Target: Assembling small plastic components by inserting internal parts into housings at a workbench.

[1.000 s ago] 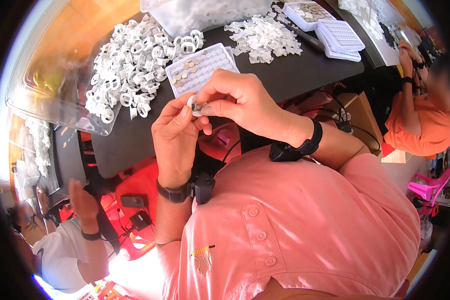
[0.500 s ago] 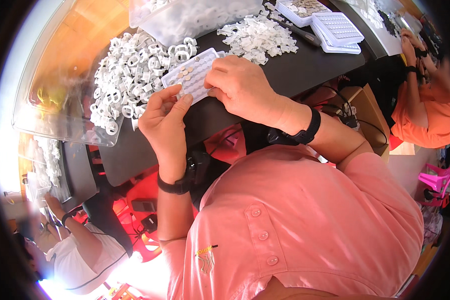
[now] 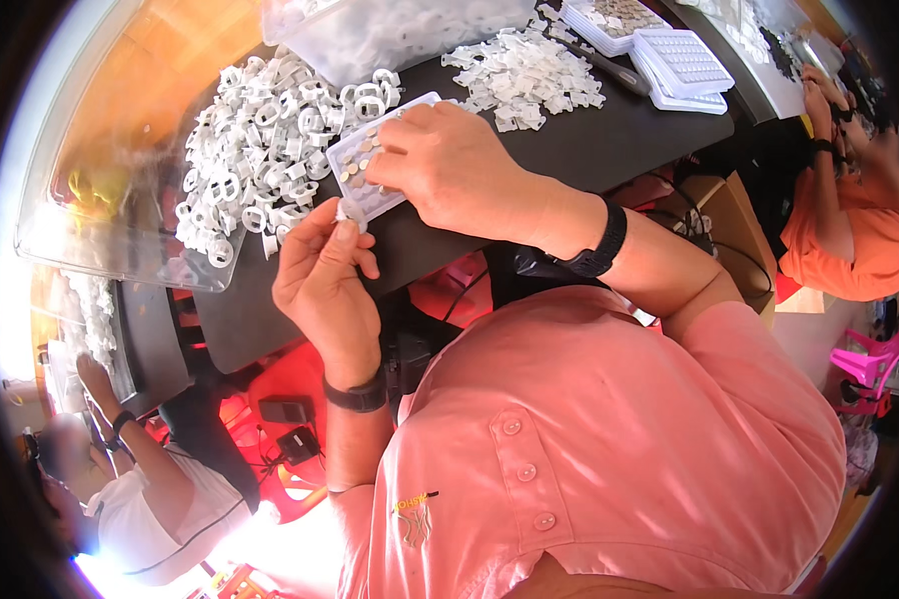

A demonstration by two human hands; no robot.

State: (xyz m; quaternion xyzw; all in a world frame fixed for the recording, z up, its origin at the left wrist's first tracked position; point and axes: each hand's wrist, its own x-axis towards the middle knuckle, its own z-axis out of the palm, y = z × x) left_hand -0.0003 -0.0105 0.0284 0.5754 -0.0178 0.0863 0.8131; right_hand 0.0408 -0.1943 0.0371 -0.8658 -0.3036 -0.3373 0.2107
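Observation:
My left hand (image 3: 332, 290) pinches a small white plastic part (image 3: 350, 213) between thumb and fingertips, just off the near left corner of a white tray (image 3: 385, 205). Several small round metal discs (image 3: 360, 165) lie in the tray's left part. Over the tray, my right hand (image 3: 459, 170) reaches in with bent, spread fingers, their tips close to the discs. Its thumb is hidden under the palm, and so is part of the tray. Beside the tray on the left spreads a heap of white ring-shaped plastic parts (image 3: 260, 140).
Flat white pieces (image 3: 524, 75) lie piled behind my right hand. A clear bin of white parts (image 3: 400, 40) stands at the back. Stacked white trays (image 3: 679, 65) and a dark-handled tool (image 3: 614, 68) are at the far right. Co-workers sit at left (image 3: 170, 499) and right (image 3: 844, 220).
My right hand has moved left over the tray, its fingers now above the discs. My left hand has drawn slightly nearer me, and the white part in its pinch now shows.

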